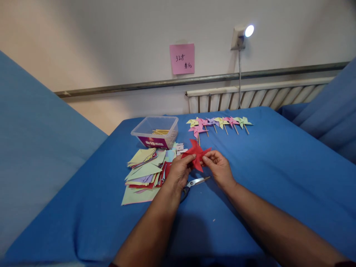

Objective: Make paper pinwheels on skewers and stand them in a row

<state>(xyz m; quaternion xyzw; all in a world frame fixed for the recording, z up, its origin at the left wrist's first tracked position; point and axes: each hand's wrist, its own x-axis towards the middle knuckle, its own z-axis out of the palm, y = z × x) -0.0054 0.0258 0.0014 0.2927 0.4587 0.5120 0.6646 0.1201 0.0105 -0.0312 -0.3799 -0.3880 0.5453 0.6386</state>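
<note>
Scissors [198,181] lie on a blue cloth [264,167] just below the centre of the frame, their handles partly hidden by your left wrist. Above them, at centre, your left hand [180,171] pinches a red paper pinwheel [196,149] between thumb and fingers as your right hand [219,167] grips its right side. Coloured paper sheets [144,170] pile up left of centre. Beyond, a clear tub [172,134] holds thin sticks [160,132], pastel pinwheels [222,122] line the cloth right of centre, and a pink note [182,60] marks the wall at upper centre.

left hand [179,170], right hand [220,168], both pinching
</note>
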